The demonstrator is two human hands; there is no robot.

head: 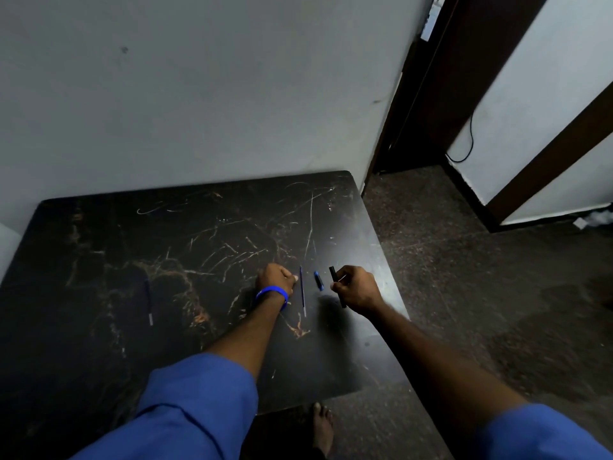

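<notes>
On the dark scratched table (185, 234), my right hand (358, 288) grips a black pen barrel (333, 273) that points away from me. A small blue pen cap (318, 280) lies just left of the barrel. Further left is a thin pen refill (302, 292), lying lengthwise on the table. My left hand (277, 277), with a blue wristband (272, 293), rests on the table with its fingers curled, right beside the refill. Nothing shows inside that hand.
Another thin pen part (148, 302) lies on the table's left side. The table stands against a white wall (199, 94). Its right edge borders a speckled floor (464, 277), with a dark door frame (414, 111) beyond. My bare foot (323, 426) is below the near edge.
</notes>
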